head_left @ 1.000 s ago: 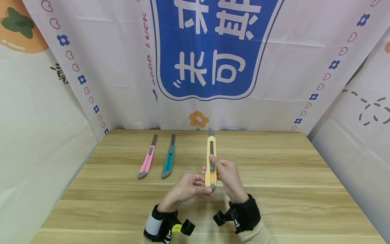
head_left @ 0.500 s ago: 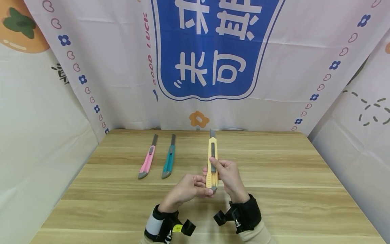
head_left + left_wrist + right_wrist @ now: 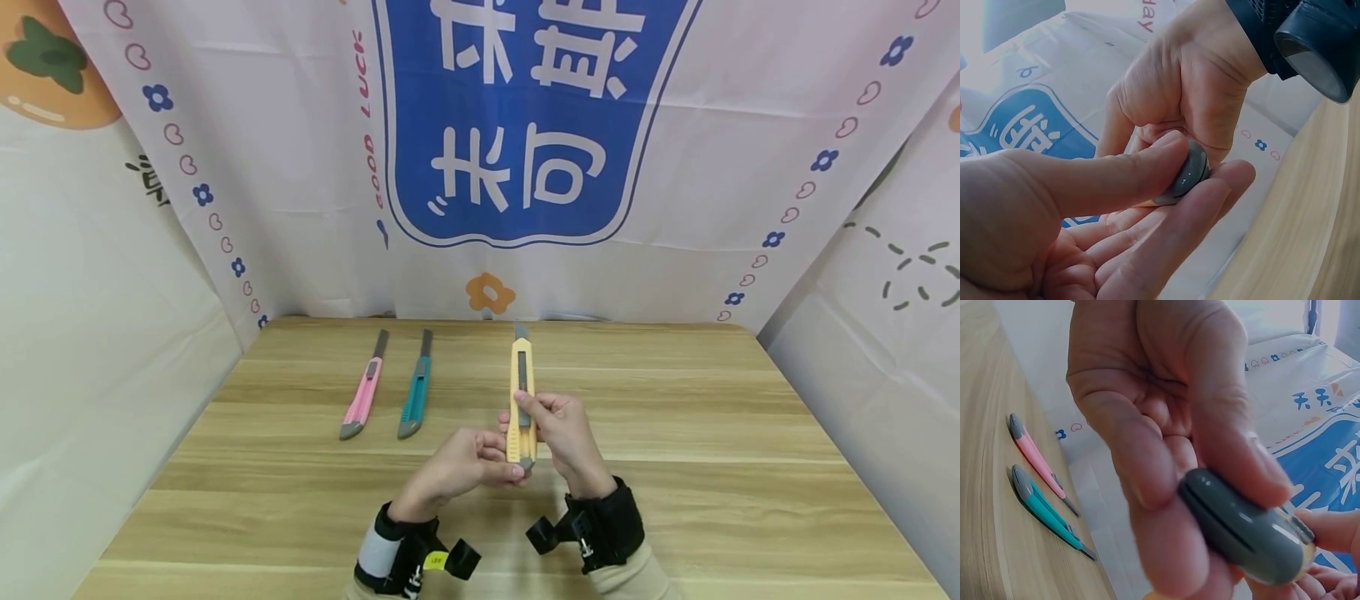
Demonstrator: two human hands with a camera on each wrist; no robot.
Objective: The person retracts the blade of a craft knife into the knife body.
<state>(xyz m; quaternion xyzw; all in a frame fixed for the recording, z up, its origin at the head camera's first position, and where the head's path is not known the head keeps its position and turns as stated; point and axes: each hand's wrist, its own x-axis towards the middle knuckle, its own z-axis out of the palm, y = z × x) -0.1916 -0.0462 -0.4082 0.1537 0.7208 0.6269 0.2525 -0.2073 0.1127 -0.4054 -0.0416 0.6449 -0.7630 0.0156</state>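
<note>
Both hands hold a yellow utility knife [image 3: 514, 433] upright above the table, its grey blade [image 3: 521, 332] protruding a little from the top. My right hand [image 3: 564, 429] grips the handle from the right, its thumb on the dark slider [image 3: 524, 418]. Lower down, my left hand [image 3: 465, 458] pinches the knife's grey end cap [image 3: 1193, 172] between thumb and fingers. The right wrist view has that end cap [image 3: 1241, 525] up close, with the left hand [image 3: 1166, 425] on it; the blade is hidden there.
On the wooden table [image 3: 712, 467], a pink utility knife [image 3: 362, 398] and a teal utility knife [image 3: 416, 396] lie side by side at the left, blades extended. A printed white cloth [image 3: 322, 250] hangs behind. Black camera straps [image 3: 607, 521] circle both wrists.
The right thumb and slider have shifted down slightly along the yellow utility knife, and less of its blade protrudes. The knife sits marginally lower; the other two lie unmoved.
</note>
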